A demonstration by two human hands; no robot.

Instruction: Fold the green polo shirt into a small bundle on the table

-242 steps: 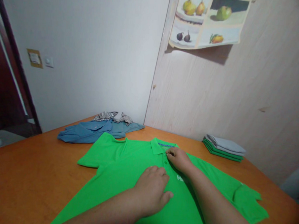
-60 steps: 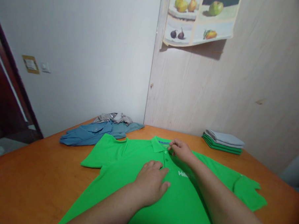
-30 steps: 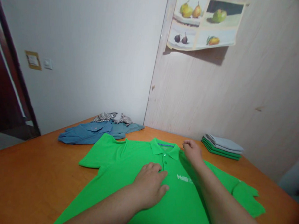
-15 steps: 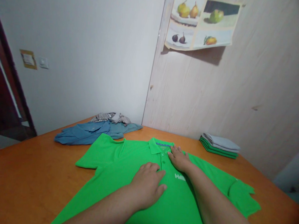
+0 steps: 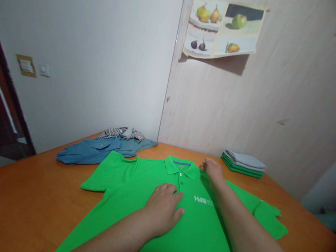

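A bright green polo shirt (image 5: 142, 199) lies spread face up, its collar (image 5: 180, 167) at the far side and its sleeves out to both sides. My left hand (image 5: 164, 207) rests flat on the chest, left of and below the button placket, fingers stretched out. At the shoulder to the right of the collar is my right hand (image 5: 214, 170), with its fingers curled in. Whether any cloth is between those fingers is hidden. White lettering (image 5: 200, 200) shows on the chest between the two arms.
Blue garments (image 5: 91, 149) and a striped cloth (image 5: 120, 133) lie loosely at the back left of the orange table (image 5: 28, 194). Folded grey and green clothes (image 5: 244, 164) are stacked at the back right. Walls stand behind, with a fruit poster (image 5: 222, 30) on one.
My right hand has moved from the collar and placket outward to the right shoulder, and its fingers have curled. The collar's right flap now shows. My left hand has stayed on the chest.
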